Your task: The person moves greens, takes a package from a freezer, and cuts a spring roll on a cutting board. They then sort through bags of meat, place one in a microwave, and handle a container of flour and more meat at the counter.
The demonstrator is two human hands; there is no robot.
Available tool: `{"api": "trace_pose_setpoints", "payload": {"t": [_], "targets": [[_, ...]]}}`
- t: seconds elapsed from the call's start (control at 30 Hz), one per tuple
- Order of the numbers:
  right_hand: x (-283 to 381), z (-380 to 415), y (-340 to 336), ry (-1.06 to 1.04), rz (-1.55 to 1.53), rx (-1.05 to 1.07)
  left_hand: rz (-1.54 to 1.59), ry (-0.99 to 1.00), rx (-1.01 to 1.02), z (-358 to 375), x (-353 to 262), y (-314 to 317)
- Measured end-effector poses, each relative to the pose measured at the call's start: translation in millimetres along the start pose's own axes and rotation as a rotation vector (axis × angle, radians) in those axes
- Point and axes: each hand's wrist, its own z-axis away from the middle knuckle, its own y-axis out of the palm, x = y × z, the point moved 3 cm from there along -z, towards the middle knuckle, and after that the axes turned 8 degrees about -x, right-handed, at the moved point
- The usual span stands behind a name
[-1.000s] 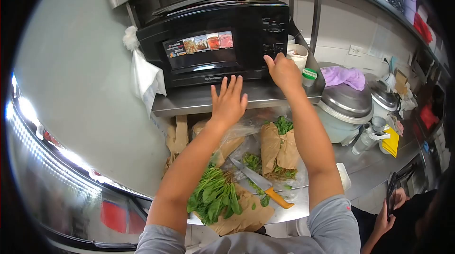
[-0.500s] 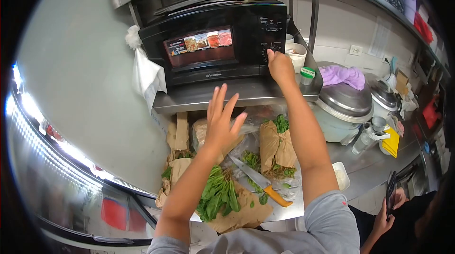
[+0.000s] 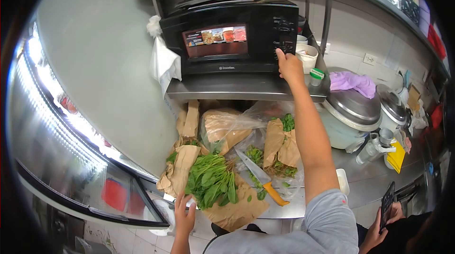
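My right hand (image 3: 290,66) is at the lower control knob of the black microwave (image 3: 218,59), its fingers closed on the knob. Down at the counter's front edge, my left hand (image 3: 184,213) has its fingers apart and holds nothing. Just beside it lies a bunch of leafy greens (image 3: 211,180) on brown paper (image 3: 239,206). A knife (image 3: 258,171) with an orange handle rests to the right of the greens. Behind the knife, more greens are wrapped in brown paper (image 3: 272,142), on clear plastic.
Large lidded pots (image 3: 353,107), one with a purple cloth (image 3: 353,83), stand on the right. A yellow cloth (image 3: 395,157) and glass cups (image 3: 367,149) are near them. Another person's hands (image 3: 379,228) hold a phone at lower right. A glass-fronted case (image 3: 71,135) is left.
My left hand has dropped from in front of the microwave shelf to the counter's front edge. My right hand stays at the knob. The view has shifted slightly left.
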Motion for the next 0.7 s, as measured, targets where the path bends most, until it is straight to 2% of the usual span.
{"api": "trace_pose_setpoints", "payload": {"t": [0.03,0.1,0.23,0.27,0.33,0.37,0.4,0.5,0.53,0.6,0.63,0.67,0.7], "targets": [[2.0,12.2,-4.3,0.058,-0.031,0.066,-0.004,-0.011,-0.006,19.6,15.7,-9.4],[-2.0,36.9,-5.7,0.030,-0.074,0.058,-0.113,-0.068,-0.021,53.0,45.7,-24.8],[10.2,140.1,2.4,-0.097,-0.428,0.437,-0.122,-0.162,-0.024,99.0,73.0,-44.7],[14.8,173.6,11.3,-0.171,-0.435,0.540,-0.148,-0.059,0.006,99.1,67.2,-48.8],[34.1,257.1,34.0,-0.211,-0.508,0.898,-0.131,0.025,0.013,103.0,60.2,-69.3],[46.0,305.2,39.5,-0.106,-0.542,1.112,-0.084,0.023,-0.001,107.6,60.8,-83.4],[52.1,355.9,50.2,0.046,-0.450,1.290,-0.116,-0.028,0.032,119.2,66.8,-98.5],[88.2,512.4,82.1,0.013,-0.404,1.820,-0.187,-0.208,0.054,163.3,104.6,-155.4],[101.6,563.1,87.2,0.012,-0.319,1.944,-0.213,-0.298,-0.056,185.1,120.7,-179.5],[138.3,653.9,92.0,-0.282,-0.316,2.109,-0.206,-0.425,-0.072,226.0,155.0,-231.3],[142.5,684.6,83.1,-0.403,-0.336,2.160,-0.218,-0.462,-0.119,258.8,165.9,-244.4],[159.7,711.1,85.2,-0.428,-0.329,2.194,-0.263,-0.490,-0.190,284.7,181.7,-264.5],[181.1,738.1,88.6,-0.588,-0.310,2.240,-0.311,-0.505,-0.253,304.4,195.5,-290.4]]}}
